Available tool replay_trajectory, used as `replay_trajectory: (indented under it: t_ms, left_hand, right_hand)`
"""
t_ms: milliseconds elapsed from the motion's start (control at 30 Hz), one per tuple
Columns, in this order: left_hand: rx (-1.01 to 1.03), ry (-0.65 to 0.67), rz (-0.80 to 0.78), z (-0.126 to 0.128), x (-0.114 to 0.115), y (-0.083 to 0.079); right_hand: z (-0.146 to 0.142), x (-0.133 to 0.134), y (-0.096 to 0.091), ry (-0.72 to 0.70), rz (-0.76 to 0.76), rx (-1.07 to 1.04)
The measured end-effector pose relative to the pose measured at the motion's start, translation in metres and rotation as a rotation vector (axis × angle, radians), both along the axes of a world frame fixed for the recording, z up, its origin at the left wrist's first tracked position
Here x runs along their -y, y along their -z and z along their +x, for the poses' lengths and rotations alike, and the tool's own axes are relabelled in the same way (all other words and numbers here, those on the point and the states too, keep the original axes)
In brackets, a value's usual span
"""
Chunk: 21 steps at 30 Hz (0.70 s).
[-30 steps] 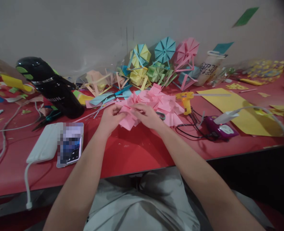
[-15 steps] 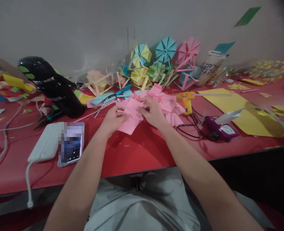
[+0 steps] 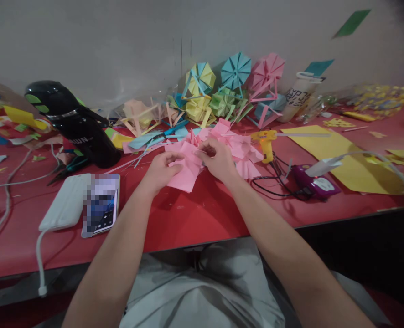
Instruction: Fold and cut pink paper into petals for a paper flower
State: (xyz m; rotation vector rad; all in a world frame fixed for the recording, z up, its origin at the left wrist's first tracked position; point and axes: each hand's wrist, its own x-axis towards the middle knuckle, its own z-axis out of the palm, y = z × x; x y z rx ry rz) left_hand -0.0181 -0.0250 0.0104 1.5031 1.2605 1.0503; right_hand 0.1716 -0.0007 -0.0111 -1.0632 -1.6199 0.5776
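A sheet of pink paper (image 3: 187,175) is held tilted above the red table. My left hand (image 3: 161,172) grips its left side between thumb and fingers. At the sheet's upper right edge, my right hand (image 3: 216,159) is closed in a pinch on the paper. Just behind both hands lies a heap of folded pink paper pieces (image 3: 241,148), partly covered by my right hand. A yellow hot glue gun (image 3: 266,145) with a glue stick in its back rests to the right of the heap.
A black bottle (image 3: 82,132), a white power bank (image 3: 67,200) and a phone (image 3: 101,207) are on the left. Colourful folded paper umbrellas (image 3: 236,70) stand along the wall. On the right are yellow paper (image 3: 352,168), a purple socket adapter (image 3: 313,184) with cables and a patterned cup (image 3: 299,98).
The pink sheet has turned slightly between my hands. My right hand's fingers have shifted a little up along its edge, while my left hand stays nearly in place.
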Motion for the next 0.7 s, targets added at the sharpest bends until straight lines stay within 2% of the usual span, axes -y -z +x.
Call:
replay_trajectory:
  t_ms: [133, 300, 500, 700]
  left_hand:
    - [0.009, -0.021, -0.005, 0.0, 0.0, 0.0]
    - [0.033, -0.045, -0.02, 0.001, -0.001, 0.004]
    - [0.01, -0.053, 0.035, -0.002, -0.003, 0.005]
    - [0.008, 0.014, 0.073, 0.0, -0.004, 0.004]
  right_hand:
    - [0.002, 0.001, 0.001, 0.011, 0.004, 0.037]
    - [0.0, -0.002, 0.006, -0.047, 0.036, 0.035]
    - [0.001, -0.004, 0.006, -0.011, 0.042, 0.063]
    - [-0.001, 0.003, -0.003, -0.18, -0.012, 0.101]
